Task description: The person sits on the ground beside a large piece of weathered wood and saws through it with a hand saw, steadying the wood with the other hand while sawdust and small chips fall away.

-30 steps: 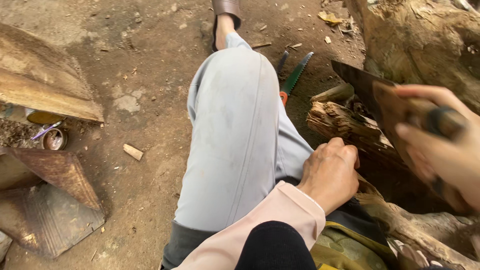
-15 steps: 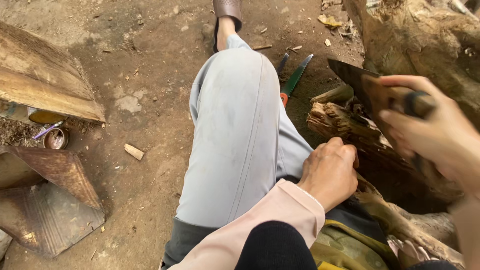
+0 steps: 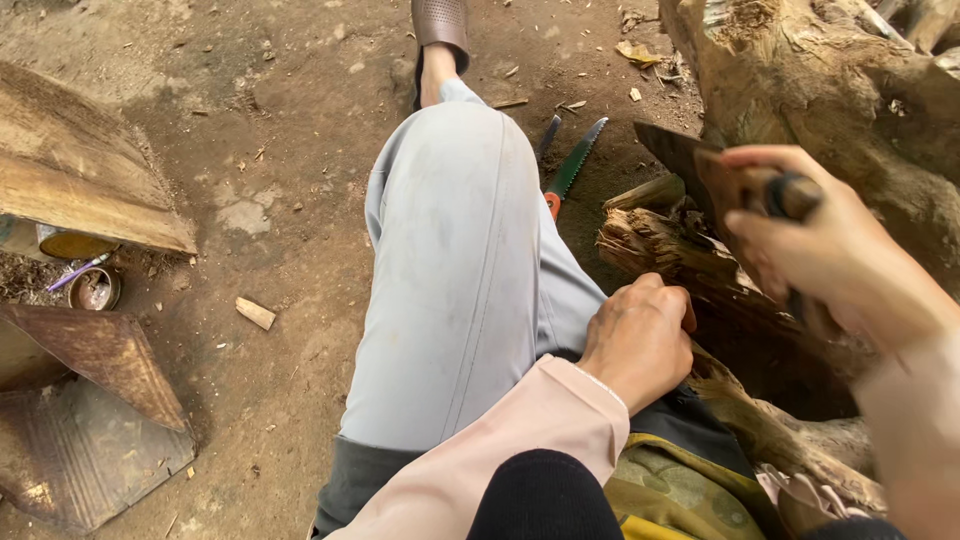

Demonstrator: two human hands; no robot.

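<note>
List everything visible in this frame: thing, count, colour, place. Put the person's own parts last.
Chopping knife: one, dark blade, raised at right.
Split log: one, brown, beside the knee, under the blade.
Tree stump: one, brown, top right.
Hand saw: one, green blade with orange handle, on the dirt beyond the log.
Wood chip: one, pale, on the dirt at left.
Wooden slabs: several, brown, left edge.
Small round tin: one, rusty, by the slabs.
Sandal: one, brown, top centre, on the foot.
Trouser leg: one, grey, centre.
Left hand: resting on the log.
Right hand: grip closed on the knife handle.
</note>
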